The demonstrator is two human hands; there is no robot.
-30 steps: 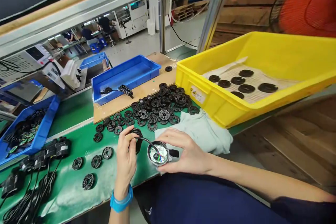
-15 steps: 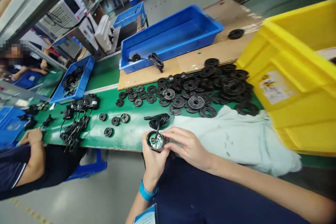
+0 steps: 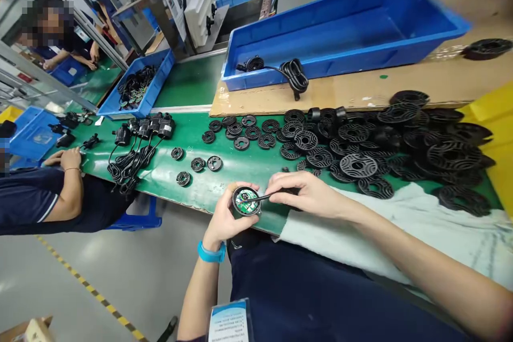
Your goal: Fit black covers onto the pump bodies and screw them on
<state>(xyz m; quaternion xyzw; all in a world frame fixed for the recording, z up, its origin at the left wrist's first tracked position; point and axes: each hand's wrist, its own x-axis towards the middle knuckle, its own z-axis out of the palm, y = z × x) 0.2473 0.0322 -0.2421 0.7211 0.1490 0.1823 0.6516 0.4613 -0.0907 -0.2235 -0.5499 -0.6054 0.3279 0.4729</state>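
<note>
Holding a small round housing with a green circuit board inside, the left hand cups it just over the near edge of the green belt. Right hand pinches its thin black wire, a heap of black slotted discs behind

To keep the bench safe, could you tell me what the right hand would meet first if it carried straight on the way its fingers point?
The right hand points left along its thin tool; it would probably meet the round housing held in the left hand.
</note>
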